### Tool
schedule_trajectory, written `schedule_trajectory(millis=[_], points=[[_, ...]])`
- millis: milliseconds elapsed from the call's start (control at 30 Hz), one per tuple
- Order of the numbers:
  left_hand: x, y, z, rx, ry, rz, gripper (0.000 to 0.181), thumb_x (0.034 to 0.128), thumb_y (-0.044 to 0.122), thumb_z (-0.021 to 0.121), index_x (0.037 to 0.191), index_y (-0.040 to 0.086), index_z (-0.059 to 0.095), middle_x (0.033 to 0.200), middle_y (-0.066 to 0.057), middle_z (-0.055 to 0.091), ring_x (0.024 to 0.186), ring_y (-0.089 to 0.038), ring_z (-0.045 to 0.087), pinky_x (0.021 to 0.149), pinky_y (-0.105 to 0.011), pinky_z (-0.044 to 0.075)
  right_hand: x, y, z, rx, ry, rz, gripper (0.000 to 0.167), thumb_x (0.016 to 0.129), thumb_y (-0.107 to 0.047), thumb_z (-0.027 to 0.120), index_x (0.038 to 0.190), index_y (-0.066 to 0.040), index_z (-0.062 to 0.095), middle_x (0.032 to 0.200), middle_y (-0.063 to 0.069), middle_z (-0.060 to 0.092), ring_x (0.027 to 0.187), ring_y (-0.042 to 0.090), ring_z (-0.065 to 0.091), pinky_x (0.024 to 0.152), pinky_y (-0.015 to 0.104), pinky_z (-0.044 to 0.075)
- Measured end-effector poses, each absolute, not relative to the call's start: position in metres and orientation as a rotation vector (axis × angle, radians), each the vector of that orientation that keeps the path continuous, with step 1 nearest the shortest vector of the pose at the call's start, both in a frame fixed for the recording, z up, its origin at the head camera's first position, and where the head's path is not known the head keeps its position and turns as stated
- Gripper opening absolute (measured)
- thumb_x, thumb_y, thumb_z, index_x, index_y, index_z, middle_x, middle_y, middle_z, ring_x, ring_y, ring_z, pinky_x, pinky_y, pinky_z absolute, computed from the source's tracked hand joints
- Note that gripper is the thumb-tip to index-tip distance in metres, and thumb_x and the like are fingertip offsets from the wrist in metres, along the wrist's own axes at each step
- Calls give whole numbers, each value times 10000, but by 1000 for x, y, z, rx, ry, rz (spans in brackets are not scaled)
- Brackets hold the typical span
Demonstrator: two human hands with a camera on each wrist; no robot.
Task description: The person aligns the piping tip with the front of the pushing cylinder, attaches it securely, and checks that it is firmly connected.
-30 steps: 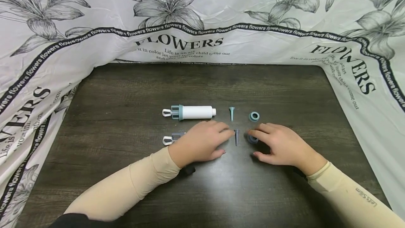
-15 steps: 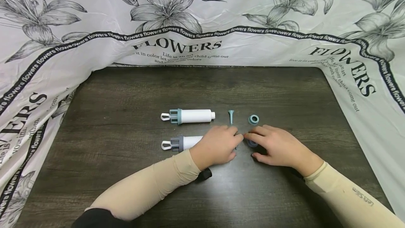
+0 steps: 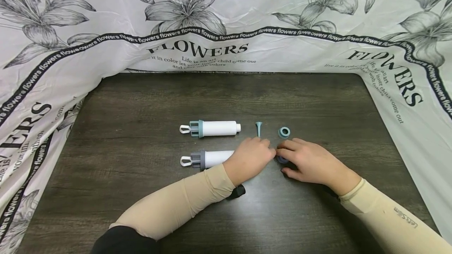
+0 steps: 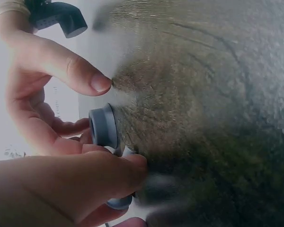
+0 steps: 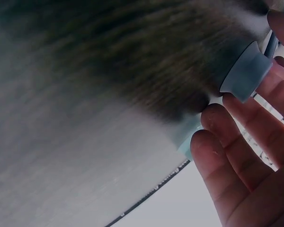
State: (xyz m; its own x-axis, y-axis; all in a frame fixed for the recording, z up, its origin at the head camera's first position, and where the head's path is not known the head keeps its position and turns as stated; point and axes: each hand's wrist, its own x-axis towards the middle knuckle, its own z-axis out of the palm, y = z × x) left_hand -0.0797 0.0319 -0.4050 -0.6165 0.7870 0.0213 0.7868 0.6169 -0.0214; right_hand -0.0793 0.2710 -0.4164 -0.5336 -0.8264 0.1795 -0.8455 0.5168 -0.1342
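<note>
Pinching a grey nozzle (image 4: 119, 203) in my left grip (image 3: 250, 156), I hold my right grip (image 3: 310, 160) wide beside the grey ring (image 4: 104, 126). A teal ring (image 3: 280, 132) lies just beyond on the worktop (image 3: 141, 101).

A bluish ring (image 5: 245, 73) lies flange down on the table (image 3: 141, 101) — nozzle (image 5: 271, 46) in left hand (image 3: 250, 159).

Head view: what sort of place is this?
Probably an improvised tabletop workspace: a dark wood-look table, a white flower-print cloth behind it, and two white tubes lying on top.
</note>
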Motion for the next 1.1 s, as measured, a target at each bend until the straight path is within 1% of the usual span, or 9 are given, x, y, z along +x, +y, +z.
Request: schedule_trajectory(millis=[300,400,500,567,667,800,1000,1100], points=[[-80,42,-403,-1313,-2842,-5,88,995,138,756,1062,190,781,932,10,707,801,-165,692,673,-305,584,-77,275,-415,1444,-2663,378,396,791,-148,879,1155,-66,746,1159,14,678,951,192,637,791,370,571],[-80,43,-402,-1281,-2870,8,81,960,174,797,1036,199,780,927,17,712,800,-164,701,667,-305,587,-76,274,-416,1449,-2664,386,403,802,-139,866,1177,-65,739,1170,16,675,966,194,639,807,374,572],[-82,43,-401,-1249,-2893,-15,90,946,187,812,1030,207,788,928,22,720,800,-158,705,666,-306,590,-75,274,-417,1442,-2661,390,418,799,-128,858,1192,-61,735,1165,20,675,974,196,647,810,381,576],[-82,43,-400,-1233,-2903,-38,94,949,180,811,1037,209,795,930,25,727,803,-154,706,669,-308,592,-75,275,-418,1436,-2657,391,428,797,-127,859,1200,-55,732,1161,27,675,979,200,653,808,388,580],[-82,43,-401,-1208,-2911,-41,90,983,142,771,1020,216,807,916,28,733,791,-152,709,652,-315,595,-75,275,-419,1438,-2658,398,458,803,-132,865,1227,-41,717,1151,33,673,988,203,660,813,396,582],[-81,43,-401,-1175,-2918,0,109,999,154,750,980,237,818,899,36,736,776,-155,713,632,-329,598,-76,273,-420,1444,-2659,404,487,811,-119,873,1255,-28,697,1123,26,666,988,199,664,822,397,581],[-84,41,-399,-1147,-2959,-31,144,997,130,742,920,237,802,859,56,736,742,-123,706,592,-323,589,-76,271,-420,1462,-2630,401,406,805,-59,887,1183,-31,738,1078,31,665,948,195,669,791,382,587],[-86,39,-395,-1159,-2975,-134,143,1000,97,733,937,216,783,864,54,735,764,-109,706,602,-302,581,-75,274,-419,1452,-2617,422,402,779,-33,901,1151,-34,751,1059,19,667,930,183,671,773,372,588]])
